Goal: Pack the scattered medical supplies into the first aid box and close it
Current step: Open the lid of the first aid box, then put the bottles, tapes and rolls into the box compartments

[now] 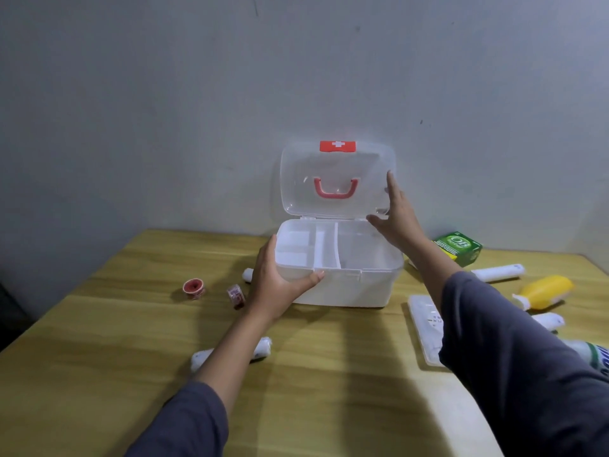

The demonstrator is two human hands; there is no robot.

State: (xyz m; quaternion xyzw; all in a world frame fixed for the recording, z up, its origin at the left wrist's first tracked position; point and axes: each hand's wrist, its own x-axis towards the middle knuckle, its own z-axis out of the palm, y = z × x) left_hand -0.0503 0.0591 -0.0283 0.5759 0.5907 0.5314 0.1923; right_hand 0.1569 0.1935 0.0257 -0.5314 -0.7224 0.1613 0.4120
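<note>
The white first aid box (349, 288) stands on the wooden table with its clear lid (336, 166) raised upright, showing a red handle and a red cross label. A divided tray sits inside. My left hand (280, 278) grips the box's front left rim. My right hand (395, 212) rests flat against the lid's right edge. Supplies lie around the box: a red tape roll (193, 288), a small patterned tape roll (236, 295), a white bandage roll (263, 347) partly under my left arm, a green box (458, 247), a white tube (497, 272) and a yellow bottle (543, 291).
A flat white packet (425, 324) lies right of the box, partly under my right sleeve. Another white roll (549, 320) and a white and green bottle (590, 351) sit near the right edge. A grey wall stands right behind the box. The table's left edge runs diagonally.
</note>
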